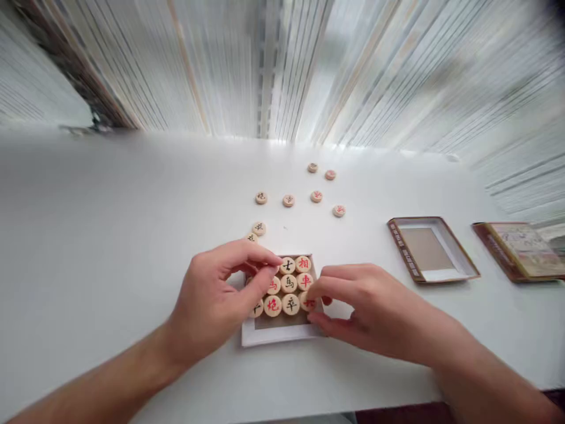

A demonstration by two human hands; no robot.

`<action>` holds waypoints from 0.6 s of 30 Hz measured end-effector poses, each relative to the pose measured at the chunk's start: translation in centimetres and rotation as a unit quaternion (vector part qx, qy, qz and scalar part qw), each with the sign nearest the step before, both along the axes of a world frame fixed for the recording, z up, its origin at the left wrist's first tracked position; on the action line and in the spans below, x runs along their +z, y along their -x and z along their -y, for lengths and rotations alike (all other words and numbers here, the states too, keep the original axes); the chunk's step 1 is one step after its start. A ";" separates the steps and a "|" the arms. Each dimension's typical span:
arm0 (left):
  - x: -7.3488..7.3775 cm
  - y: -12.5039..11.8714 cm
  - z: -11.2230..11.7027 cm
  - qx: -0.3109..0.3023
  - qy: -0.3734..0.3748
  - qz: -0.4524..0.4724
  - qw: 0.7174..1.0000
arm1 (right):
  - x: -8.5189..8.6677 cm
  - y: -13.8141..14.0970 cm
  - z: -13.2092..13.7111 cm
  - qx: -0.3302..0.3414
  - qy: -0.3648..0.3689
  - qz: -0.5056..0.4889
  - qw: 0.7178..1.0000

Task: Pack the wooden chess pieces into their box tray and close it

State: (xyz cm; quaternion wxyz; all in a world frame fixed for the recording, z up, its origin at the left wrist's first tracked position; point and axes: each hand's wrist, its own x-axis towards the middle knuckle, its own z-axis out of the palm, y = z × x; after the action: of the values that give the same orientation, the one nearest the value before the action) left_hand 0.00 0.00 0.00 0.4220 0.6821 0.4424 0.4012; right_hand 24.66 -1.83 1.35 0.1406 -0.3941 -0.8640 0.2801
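A shallow white-edged box (282,336) holds rows of round wooden Chinese chess pieces, some with black characters and some with red. My left hand (220,294) reaches over the box's left side, thumb and index fingertips pinched close together by the black-marked piece (288,265) in the far row. Whatever lies between those fingertips is hidden. At the near right corner, my right hand (366,306) has its thumb and fingers closed around a red-marked chess piece (308,302) at the end of the nearest row. Bare box floor shows in front of that row.
Loose chess pieces lie beyond the box, including black-marked ones (261,198) and red-marked ones (339,211). To the right are an open box lid (435,277) and a flat printed box (525,247). Vertical blinds (291,70) line the white table's (110,235) far edge.
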 end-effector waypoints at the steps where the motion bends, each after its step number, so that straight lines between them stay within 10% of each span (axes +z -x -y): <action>1: 0.0 0.0 -0.1 0.001 -0.002 0.000 1.000 | 0.2 0.0 -0.1 -0.001 -0.002 -0.009 1.000; 18: 0.3 1.4 -2.7 0.102 -0.016 0.016 0.994 | -0.2 -0.2 -1.5 -0.127 -0.085 -0.166 0.974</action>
State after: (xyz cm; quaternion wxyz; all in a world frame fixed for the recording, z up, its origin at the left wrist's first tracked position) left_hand -1.41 2.75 0.35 0.3745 0.6336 0.4968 0.4599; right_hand 24.82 -0.33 1.10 0.3497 -0.4351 -0.7919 0.2474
